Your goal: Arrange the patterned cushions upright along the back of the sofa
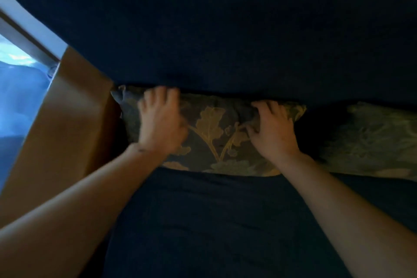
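A dark cushion with a gold leaf pattern (pixel 212 133) stands against the sofa's dark blue backrest (pixel 225 29), at the left end of the seat. My left hand (pixel 161 122) grips its upper left part, blurred by motion. My right hand (pixel 274 131) pinches the fabric near its upper right corner. A second patterned cushion (pixel 370 142) leans against the backrest to the right, touching neither hand; its right side runs out of view.
The dark blue seat (pixel 214 221) spreads below the cushions. A brown armrest (pixel 67 124) borders the sofa on the left. Beyond it a bright window with a pale frame (pixel 20 36) lights the corner.
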